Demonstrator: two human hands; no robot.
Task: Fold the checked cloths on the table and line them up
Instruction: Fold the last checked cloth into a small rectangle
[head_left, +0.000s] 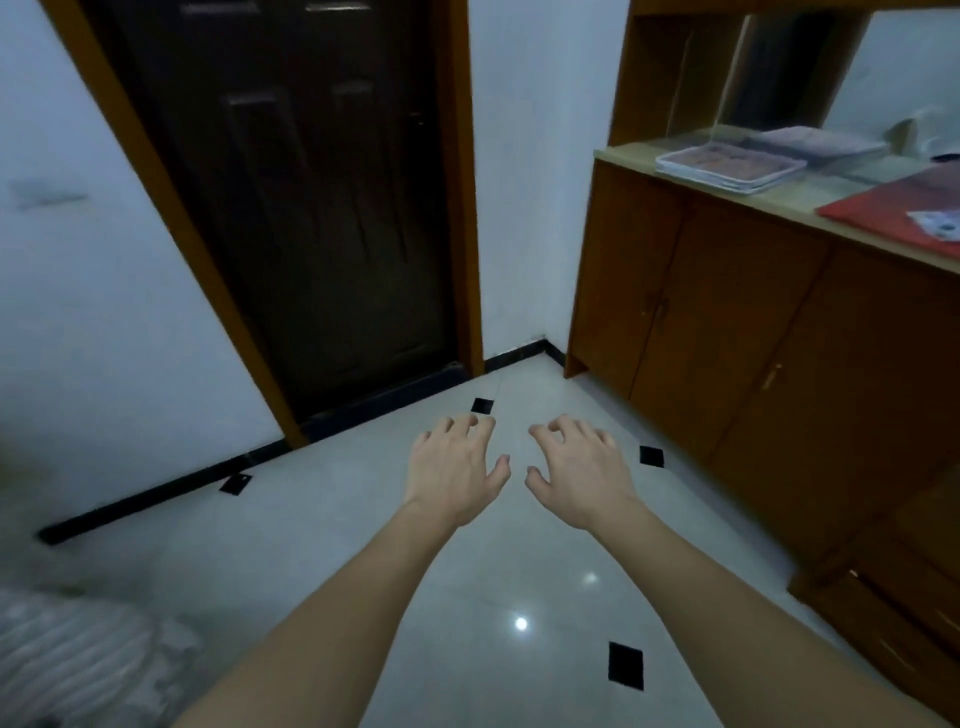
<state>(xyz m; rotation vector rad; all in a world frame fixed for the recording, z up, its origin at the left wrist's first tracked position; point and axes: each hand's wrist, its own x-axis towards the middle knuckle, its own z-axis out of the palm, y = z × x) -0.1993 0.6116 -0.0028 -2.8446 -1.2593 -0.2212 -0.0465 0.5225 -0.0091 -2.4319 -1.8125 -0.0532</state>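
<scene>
Both hands, left (451, 475) and right (581, 475), hang palm-down over the floor (322, 525), fingers loosely curled, holding nothing.

No text, label, brand or number can be read anywhere. The small card (937, 224) on the red sheet (893, 208) at the right edge of the frame carries dark marks. They are too blurred to make out.

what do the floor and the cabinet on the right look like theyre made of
Floor: likely glazed or polished tile; pale, glossy, mirrors ceiling lights, with small black diamond insets. Cabinet: looks like wood or wood veneer, warm brown with a satin sheen; the blur hides any grain.
</scene>
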